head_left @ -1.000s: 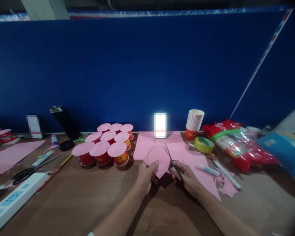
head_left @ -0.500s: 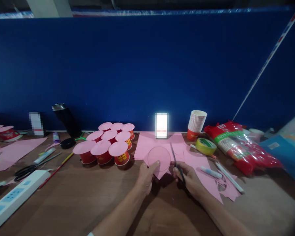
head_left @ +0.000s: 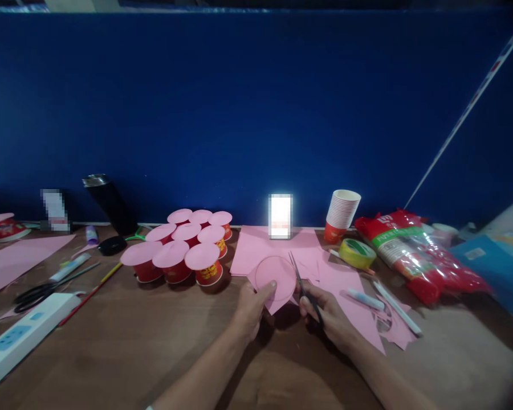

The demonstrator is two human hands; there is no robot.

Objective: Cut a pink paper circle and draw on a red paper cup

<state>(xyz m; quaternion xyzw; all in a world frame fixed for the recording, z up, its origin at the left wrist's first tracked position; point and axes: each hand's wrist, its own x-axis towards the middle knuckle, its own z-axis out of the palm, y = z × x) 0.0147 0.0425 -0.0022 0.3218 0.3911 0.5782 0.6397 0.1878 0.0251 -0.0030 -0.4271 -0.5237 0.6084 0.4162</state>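
My left hand pinches a piece of pink paper with the thumb on top; a circle is drawn on it and part of its outer edge is cut away. In my right hand is a pair of dark scissors, blades slightly parted and pointing up along the right edge of the circle. Behind them lies a stack of pink sheets. Pink paper offcuts and a larger cut sheet rest to the right of my right hand.
Left of my hands stand several red paper cups topped with pink discs. A bright phone leans at the back. Stacked cups, yellow tape, a red cup bag, a black bottle and a power strip surround the work area.
The scissors' blades have parted from closed, and their tips have shifted slightly left, beside the circle. My left hand keeps its hold on the paper. The view has turned slightly.
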